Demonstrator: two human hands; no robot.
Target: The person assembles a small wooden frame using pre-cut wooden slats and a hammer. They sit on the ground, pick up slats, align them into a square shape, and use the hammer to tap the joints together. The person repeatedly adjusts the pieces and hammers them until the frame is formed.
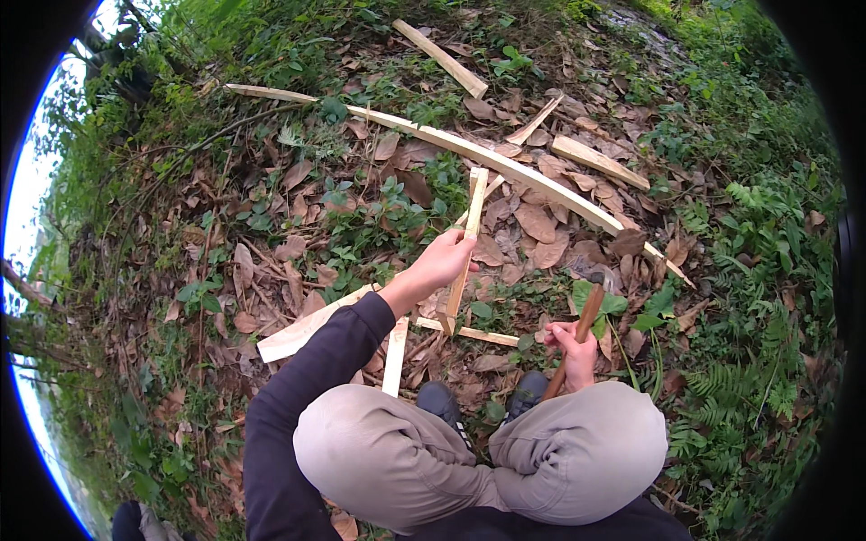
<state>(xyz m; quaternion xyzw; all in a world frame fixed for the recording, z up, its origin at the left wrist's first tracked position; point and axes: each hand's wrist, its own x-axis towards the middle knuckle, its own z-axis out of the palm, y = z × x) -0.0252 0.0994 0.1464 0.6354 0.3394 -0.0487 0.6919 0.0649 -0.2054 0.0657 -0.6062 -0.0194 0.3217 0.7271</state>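
Note:
My left hand [444, 260] reaches forward and is closed around a narrow strip of pale split wood [476, 194], held nearly upright above the leaf litter. My right hand [575, 350], just ahead of my right knee, grips a brown wooden handle [591, 311]. The handle slants down toward my shoes; whatever is at its lower end is hidden behind my knee. Between the hands, a thin wood strip [487, 337] lies on the ground. A broad pale board [302, 332] rests under my left forearm, with another short pale piece [394, 356] beside it.
A long pale pole [532, 178] crosses the ground ahead. Beyond it lie a split piece [442, 59], a shorter piece [600, 160] and a thin splinter [536, 121]. Brown leaves cover the ground, with ferns [731, 388] at right. My dark shoes [439, 401] are between my bent knees.

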